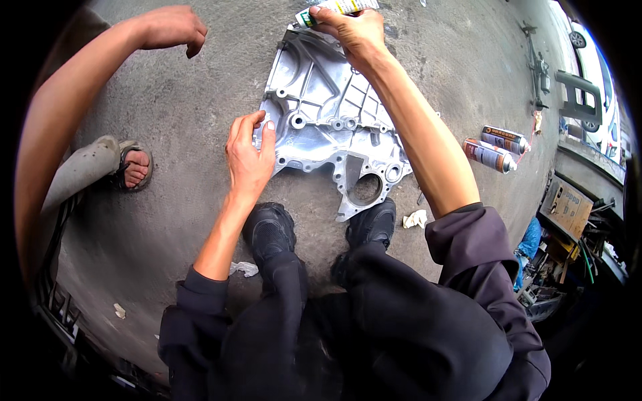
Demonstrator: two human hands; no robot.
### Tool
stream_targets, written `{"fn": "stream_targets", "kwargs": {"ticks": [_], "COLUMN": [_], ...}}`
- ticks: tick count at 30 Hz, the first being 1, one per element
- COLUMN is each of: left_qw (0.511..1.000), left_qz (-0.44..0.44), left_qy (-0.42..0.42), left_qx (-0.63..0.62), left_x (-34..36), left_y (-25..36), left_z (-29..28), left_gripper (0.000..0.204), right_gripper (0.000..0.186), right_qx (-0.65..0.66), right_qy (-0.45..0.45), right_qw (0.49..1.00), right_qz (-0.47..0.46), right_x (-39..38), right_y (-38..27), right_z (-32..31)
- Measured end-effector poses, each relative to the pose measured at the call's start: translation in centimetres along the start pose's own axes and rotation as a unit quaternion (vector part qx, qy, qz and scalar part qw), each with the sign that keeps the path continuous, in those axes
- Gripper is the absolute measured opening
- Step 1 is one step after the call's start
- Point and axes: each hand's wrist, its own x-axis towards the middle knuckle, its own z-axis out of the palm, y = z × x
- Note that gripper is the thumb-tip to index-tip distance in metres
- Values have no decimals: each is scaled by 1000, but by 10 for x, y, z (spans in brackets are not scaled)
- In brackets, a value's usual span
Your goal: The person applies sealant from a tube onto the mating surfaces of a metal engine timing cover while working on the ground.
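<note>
A silver cast-metal engine cover lies on the ground in front of my feet, its ribbed side up and its large round hole near my right shoe. My right hand is closed around a white, green and yellow squeeze tube over the cover's far edge. The tube's nozzle end points left, close to the cover's far left corner. At the cover's left edge is my left hand, thumb and fingers apart. Whether its fingertips press on the metal cannot be made out.
Another person's arm reaches in at upper left, above a sandalled foot. Two spray cans lie to the right. Crumpled paper sits by my right shoe. Farther right are a cardboard box and clutter.
</note>
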Motion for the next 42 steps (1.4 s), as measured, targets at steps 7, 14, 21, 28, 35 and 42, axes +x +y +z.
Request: {"fn": "stream_targets", "kwargs": {"ticks": [7,14,21,28,35,42], "left_qw": [1000,999,999,999,999,999], "left_qz": [-24,-36,-38,-17,-12,-15], "left_qy": [9,12,17,27,29,28], "left_qx": [-11,-22,-31,-9,-11,-15], "left_x": [-1,-2,-3,-4,-4,-4], "left_y": [-2,-4,-7,-9,-12,-12], "left_z": [-5,-3,-3,-3,-1,-2], "left_gripper": [26,26,27,24,24,24], "right_gripper": [12,19,17,17,17,16], "right_qx": [-109,-236,-280,-321,-342,-346], "right_qy": [62,54,18,31,37,54], "right_qw": [990,966,951,939,928,924], "right_qz": [-68,-87,-129,-121,-141,-155], "right_x": [5,5,-5,-6,-8,-8], "right_y": [-9,-16,-29,-23,-22,-19], "right_z": [21,27,38,36,38,41]}}
